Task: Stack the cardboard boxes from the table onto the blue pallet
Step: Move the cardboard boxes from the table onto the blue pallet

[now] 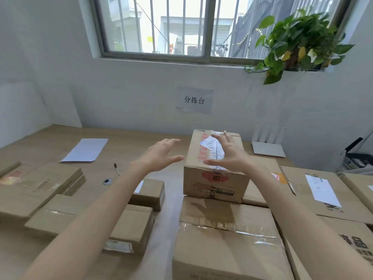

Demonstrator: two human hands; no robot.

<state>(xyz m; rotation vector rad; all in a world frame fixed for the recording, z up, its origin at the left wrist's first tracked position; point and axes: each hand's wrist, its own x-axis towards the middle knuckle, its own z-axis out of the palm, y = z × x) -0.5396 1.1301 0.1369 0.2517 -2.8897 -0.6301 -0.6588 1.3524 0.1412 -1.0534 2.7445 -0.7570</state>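
- Both hands are up and open. The left hand (161, 155) hangs in the air just left of the brown taped cardboard box with a white shipping label and red print (214, 184), fingers straight and spread, holding nothing.
- The right hand (230, 157) is over that box's near right top edge, fingers fanned, thumb low. It is empty too, and I cannot tell whether it touches the cardboard.
- The box sits on top of a larger brown cardboard carton sealed with clear tape (228, 249), directly beneath it, on the pale wooden counter (131, 142).
- Just left of the box is a small brown carton (150, 194). Farther left are flat brown cartons (36, 190), a white sheet of paper (84, 149) and a black pen (116, 168).
- Right of the box lie wide flat cartons with white labels (323, 195).
- The blue pallet is not in view.
- On handling, the corrugated walls look stiff and the box compact, so this is a two-hand lift. The weight cannot be read from here.
- The glossy tape and label across the top look slick. The palms belong on the bare cardboard of the left and right side faces, low down, squeezing inward.
- The near top edge looks a little crushed, so hard pressure on the lid could buckle it.
- A straight upward lift should keep the carton beneath from shifting.
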